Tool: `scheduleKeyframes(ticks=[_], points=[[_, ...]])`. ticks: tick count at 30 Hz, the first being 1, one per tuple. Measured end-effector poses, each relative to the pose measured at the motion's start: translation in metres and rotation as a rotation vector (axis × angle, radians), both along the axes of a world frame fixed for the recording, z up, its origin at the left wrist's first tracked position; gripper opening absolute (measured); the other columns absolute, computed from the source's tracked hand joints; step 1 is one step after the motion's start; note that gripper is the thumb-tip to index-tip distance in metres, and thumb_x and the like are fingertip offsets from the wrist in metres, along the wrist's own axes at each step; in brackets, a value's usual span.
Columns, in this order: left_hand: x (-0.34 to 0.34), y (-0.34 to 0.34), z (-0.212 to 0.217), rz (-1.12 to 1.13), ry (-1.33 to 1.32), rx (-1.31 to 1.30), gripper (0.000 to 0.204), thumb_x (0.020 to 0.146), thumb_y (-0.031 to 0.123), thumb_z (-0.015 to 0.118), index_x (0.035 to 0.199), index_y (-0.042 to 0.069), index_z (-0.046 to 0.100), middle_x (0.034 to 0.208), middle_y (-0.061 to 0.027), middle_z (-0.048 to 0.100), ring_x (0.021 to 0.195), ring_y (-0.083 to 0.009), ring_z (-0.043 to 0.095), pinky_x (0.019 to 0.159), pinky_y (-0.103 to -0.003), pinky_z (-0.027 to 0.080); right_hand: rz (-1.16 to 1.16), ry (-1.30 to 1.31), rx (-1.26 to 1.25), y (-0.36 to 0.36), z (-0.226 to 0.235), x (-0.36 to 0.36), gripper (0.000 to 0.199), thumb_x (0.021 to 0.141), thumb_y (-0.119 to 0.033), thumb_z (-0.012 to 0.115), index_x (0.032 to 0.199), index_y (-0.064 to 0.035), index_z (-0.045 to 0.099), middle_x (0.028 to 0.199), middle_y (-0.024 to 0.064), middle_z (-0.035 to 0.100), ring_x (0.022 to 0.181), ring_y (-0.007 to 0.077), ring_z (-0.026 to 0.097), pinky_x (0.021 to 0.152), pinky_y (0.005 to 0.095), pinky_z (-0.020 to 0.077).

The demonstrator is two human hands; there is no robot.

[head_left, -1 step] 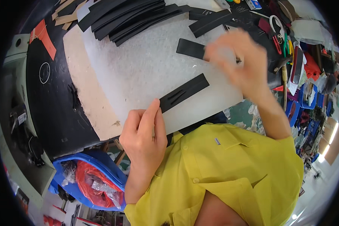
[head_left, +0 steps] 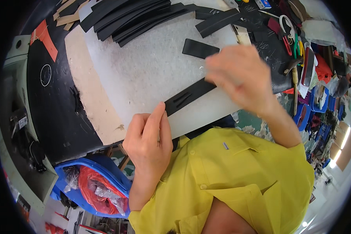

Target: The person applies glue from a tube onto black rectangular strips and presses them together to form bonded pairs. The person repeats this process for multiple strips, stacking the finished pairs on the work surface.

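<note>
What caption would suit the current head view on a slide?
Left hand holds one end of a black strip on a pale sheet; blurred right hand near the other.

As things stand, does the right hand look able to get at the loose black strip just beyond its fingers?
Probably yes: the right hand is close by, and nothing appears to lie on the strip's visible part. The blurred fingers make contact hard to judge.

Black strip [head_left: 192, 93], slanting, on whitish board [head_left: 144, 66]
</note>
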State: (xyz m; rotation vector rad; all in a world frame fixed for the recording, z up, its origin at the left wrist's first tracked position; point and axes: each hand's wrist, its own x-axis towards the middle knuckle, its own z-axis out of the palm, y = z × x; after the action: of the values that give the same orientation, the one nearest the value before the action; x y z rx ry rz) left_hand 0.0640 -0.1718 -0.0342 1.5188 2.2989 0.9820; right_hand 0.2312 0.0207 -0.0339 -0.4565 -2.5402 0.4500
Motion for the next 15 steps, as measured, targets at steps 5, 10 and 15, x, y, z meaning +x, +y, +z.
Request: scheduleKeyframes(ticks=[5,10,15], points=[[0.0,-0.004,-0.011,0.001,0.111,0.076,0.032,0.076,-0.004,0.078,0.106,0.006,0.076,0.072,-0.005,0.057,0.06,-0.0213,0.054,0.054,-0.033,0.043,-0.111,-0.104,-0.076,-0.036,-0.001,0.005,0.028,0.071,-0.005,0.081,0.098,-0.0074,0.072,0.089,0.003,0.066,0.087,0.0236,0.062,0.08,0.0336,0.0437],[0.006,0.005,-0.019,0.001,0.238,0.255,0.033,0.075,-0.008,0.08,0.106,-0.001,0.072,0.075,-0.0085,0.063,0.062,-0.0217,0.059,0.057,-0.029,0.046,-0.159,-0.038,-0.151,-0.044,0.001,-0.003,0.03,0.073,0.0,0.079,0.101,-0.0064,0.071,0.082,0.0034,0.061,0.079,0.0239,0.061,0.072,0.0343,0.0478],[0.01,0.013,-0.028,-0.06,0.087,0.374,0.031,0.073,-0.008,0.081,0.102,-0.002,0.072,0.086,-0.0105,0.067,0.072,-0.025,0.063,0.06,-0.034,0.048,-0.053,0.144,-0.091,-0.061,-0.012,-0.01,0.033,0.072,0.001,0.08,0.103,-0.001,0.07,0.091,0.007,0.066,0.076,0.0234,0.062,0.057,0.0331,0.0519]])
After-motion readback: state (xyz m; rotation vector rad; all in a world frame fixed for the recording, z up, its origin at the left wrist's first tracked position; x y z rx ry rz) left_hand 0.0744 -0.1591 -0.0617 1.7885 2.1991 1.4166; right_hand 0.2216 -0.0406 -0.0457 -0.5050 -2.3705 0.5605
